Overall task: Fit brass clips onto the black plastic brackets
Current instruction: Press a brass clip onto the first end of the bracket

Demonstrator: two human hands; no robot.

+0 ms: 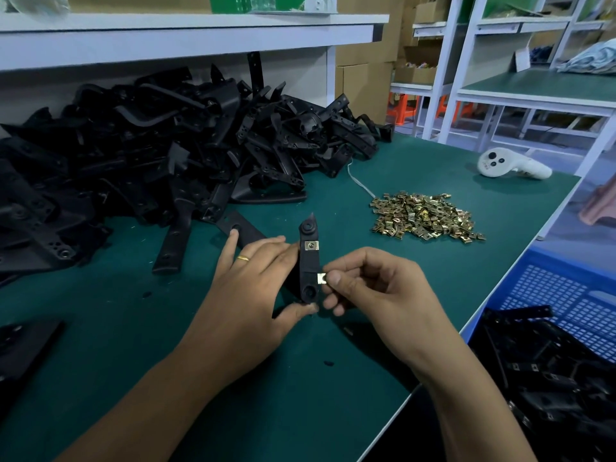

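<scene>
- Left hand (256,278) is gripping a flat, elongated black plastic bracket (309,261), holding it upright above the green-matted workbench (416,168), near the middle of its front half; thumb under the lower end, fingers curled behind.
- One small square brass clip (311,245) is already sitting on the bracket's upper section, below the top round hole.
- Right hand (373,288) is pinching a second brass clip (321,278) between thumb and forefinger, touching the bracket's right edge just above the lower hole.
- Step, as I read it: second clip is being started onto the edge, not seated yet; most of it is still sticking out to the side.
- Next move probably needs a straight sideways push so the clip slides over the edge and its hole lines up with the bracket's; left hand has to brace against that.
- Stock: loose heap of brass clips (426,218) toward the workbench's right edge; big pile of black brackets (160,151) along the back-left.
- Blue perforated plastic crate (566,295) off the right edge is holding brackets, some with clips visible.
</scene>
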